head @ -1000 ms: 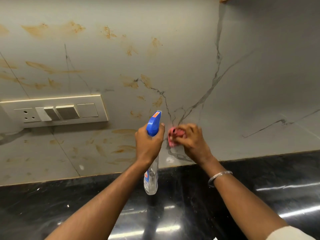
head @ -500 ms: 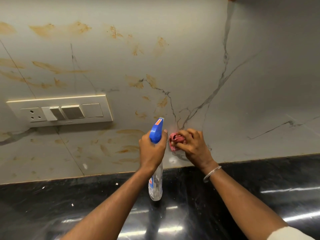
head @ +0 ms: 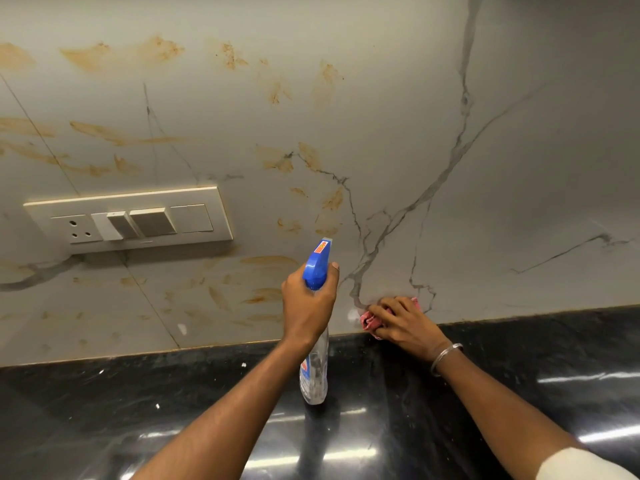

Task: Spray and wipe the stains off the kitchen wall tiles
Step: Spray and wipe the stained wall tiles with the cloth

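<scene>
My left hand (head: 306,306) grips a clear spray bottle (head: 314,372) by its blue trigger head, nozzle pointing up at the wall. My right hand (head: 403,322) presses a crumpled pink cloth (head: 369,320) against the grey marbled wall tiles (head: 398,116), low down where the wall meets the counter. Several orange-brown stains (head: 266,292) smear the tiles to the left of the bottle and higher up across the wall. The tiles to the right of my right hand show only dark veins.
A cream switch and socket plate (head: 131,220) sits on the wall at the left. A glossy black stone counter (head: 519,393) runs below the tiles, with a few white specks on it.
My right hand has slid the pink cloth down and to the right, to the bottom edge of the tiles. My left hand with the bottle has stayed nearly in place.
</scene>
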